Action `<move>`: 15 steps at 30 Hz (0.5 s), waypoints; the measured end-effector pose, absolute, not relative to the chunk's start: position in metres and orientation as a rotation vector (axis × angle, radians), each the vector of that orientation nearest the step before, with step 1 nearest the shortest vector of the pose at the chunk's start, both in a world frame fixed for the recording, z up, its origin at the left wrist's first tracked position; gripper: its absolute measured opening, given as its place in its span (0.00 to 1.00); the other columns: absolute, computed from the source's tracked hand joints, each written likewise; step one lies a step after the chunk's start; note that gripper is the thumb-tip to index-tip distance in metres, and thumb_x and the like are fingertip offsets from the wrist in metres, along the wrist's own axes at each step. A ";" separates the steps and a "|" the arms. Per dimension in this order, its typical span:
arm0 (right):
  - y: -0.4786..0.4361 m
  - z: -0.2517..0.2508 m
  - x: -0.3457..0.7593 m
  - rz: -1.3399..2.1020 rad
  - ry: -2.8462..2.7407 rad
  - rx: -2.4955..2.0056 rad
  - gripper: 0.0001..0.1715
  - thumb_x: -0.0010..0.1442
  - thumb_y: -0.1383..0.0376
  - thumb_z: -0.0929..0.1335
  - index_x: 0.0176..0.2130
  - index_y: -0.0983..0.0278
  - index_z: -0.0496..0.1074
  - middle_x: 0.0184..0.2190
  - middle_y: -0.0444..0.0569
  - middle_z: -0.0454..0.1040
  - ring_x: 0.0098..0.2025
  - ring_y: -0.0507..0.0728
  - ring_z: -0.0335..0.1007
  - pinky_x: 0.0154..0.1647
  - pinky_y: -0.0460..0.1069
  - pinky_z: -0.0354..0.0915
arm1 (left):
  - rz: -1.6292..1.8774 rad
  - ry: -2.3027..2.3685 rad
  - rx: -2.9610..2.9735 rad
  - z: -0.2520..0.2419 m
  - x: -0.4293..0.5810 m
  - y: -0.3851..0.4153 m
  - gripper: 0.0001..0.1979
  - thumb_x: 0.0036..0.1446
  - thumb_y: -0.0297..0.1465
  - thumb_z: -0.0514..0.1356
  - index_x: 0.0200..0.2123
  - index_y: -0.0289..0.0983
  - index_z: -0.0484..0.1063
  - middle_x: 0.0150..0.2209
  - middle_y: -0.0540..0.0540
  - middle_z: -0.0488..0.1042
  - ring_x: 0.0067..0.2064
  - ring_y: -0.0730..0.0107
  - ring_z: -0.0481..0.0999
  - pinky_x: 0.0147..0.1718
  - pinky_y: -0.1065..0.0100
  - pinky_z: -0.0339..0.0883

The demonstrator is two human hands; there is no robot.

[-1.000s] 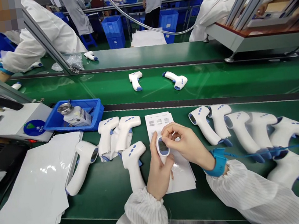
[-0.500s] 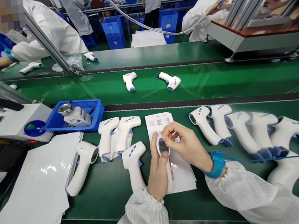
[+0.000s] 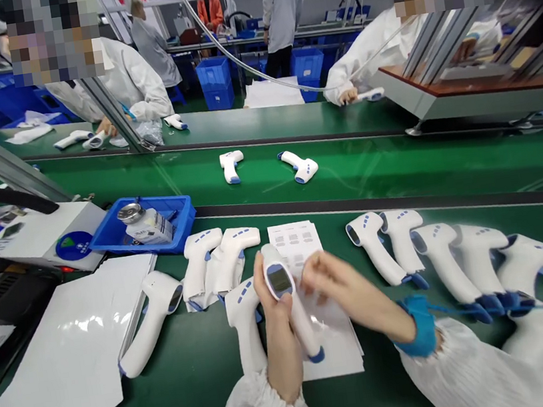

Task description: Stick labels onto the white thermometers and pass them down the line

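Note:
My left hand (image 3: 277,324) grips a white infrared thermometer (image 3: 284,292) upright, with its dark display facing me and its blue-tipped handle pointing down. My right hand (image 3: 343,284), blurred by motion, is just to the right of the display, fingers loosely apart and holding nothing I can see. Below both hands lies a printed white sheet (image 3: 297,243) on the green conveyor belt (image 3: 196,389). Several similar thermometers (image 3: 389,247) lie in a row to the right, and others (image 3: 204,267) lie to the left. A blue strap (image 3: 418,328) circles my right wrist.
A blue tray (image 3: 143,228) holding a bottle stands beyond the left thermometers. A stack of white sheets (image 3: 59,348) lies at left. Two thermometers (image 3: 266,167) lie on a farther belt. Co-workers' hands (image 3: 348,95) handle thermometers behind aluminium rails; blue crates stand beyond.
My left hand has raised and tilted the thermometer upright. My right hand has moved off the display to the right. The view has tipped upward slightly, and the co-workers' hands have moved.

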State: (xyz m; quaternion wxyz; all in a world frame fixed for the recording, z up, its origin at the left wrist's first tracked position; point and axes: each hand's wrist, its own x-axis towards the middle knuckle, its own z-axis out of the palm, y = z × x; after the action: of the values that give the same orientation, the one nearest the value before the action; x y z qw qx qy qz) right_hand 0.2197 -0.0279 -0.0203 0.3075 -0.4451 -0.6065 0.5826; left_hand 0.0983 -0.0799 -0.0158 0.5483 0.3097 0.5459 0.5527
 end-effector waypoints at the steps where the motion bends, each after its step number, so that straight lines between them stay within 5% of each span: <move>1: -0.031 -0.020 0.219 1.630 -1.686 -1.114 0.13 0.59 0.55 0.68 0.38 0.61 0.67 0.32 0.45 0.72 0.35 0.55 0.70 0.33 0.49 0.68 | 1.339 1.238 0.701 -0.009 0.097 -0.077 0.33 0.65 0.37 0.47 0.69 0.47 0.34 0.60 0.41 0.64 0.60 0.56 0.66 0.56 0.55 0.63; 3: -0.022 -0.019 0.219 1.641 -1.840 -1.111 0.15 0.57 0.57 0.69 0.42 0.61 0.67 0.34 0.45 0.74 0.36 0.55 0.71 0.35 0.50 0.69 | 1.298 1.148 0.660 0.003 0.095 -0.071 0.33 0.66 0.39 0.47 0.69 0.48 0.33 0.66 0.42 0.55 0.66 0.56 0.56 0.61 0.53 0.55; 6: 0.040 -0.018 0.228 1.187 -1.869 -1.694 0.14 0.61 0.57 0.66 0.43 0.63 0.67 0.32 0.46 0.74 0.32 0.56 0.71 0.34 0.50 0.68 | 1.077 1.211 0.763 0.008 0.090 -0.069 0.36 0.63 0.45 0.51 0.68 0.49 0.35 0.69 0.43 0.47 0.70 0.51 0.44 0.64 0.45 0.41; 10: 0.157 -0.010 0.251 0.757 -1.686 -2.068 0.22 0.61 0.62 0.67 0.51 0.74 0.64 0.44 0.63 0.72 0.45 0.64 0.71 0.44 0.57 0.65 | 0.806 1.255 0.843 -0.010 0.087 -0.077 0.28 0.62 0.40 0.53 0.64 0.45 0.53 0.66 0.41 0.54 0.68 0.47 0.48 0.63 0.43 0.39; 15: 0.227 -0.014 0.232 0.472 -1.590 -2.166 0.24 0.64 0.60 0.67 0.57 0.65 0.64 0.58 0.55 0.63 0.56 0.63 0.64 0.55 0.63 0.62 | 0.806 1.375 0.874 -0.036 0.095 -0.080 0.22 0.58 0.32 0.53 0.56 0.38 0.65 0.62 0.37 0.57 0.64 0.48 0.54 0.62 0.46 0.44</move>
State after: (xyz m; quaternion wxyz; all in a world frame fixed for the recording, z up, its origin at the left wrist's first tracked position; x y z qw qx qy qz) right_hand 0.2317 0.2270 -0.0139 0.2053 -0.7770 -0.5704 0.1693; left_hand 0.0951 -0.0799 -0.0360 0.6148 0.3792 0.5967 0.3496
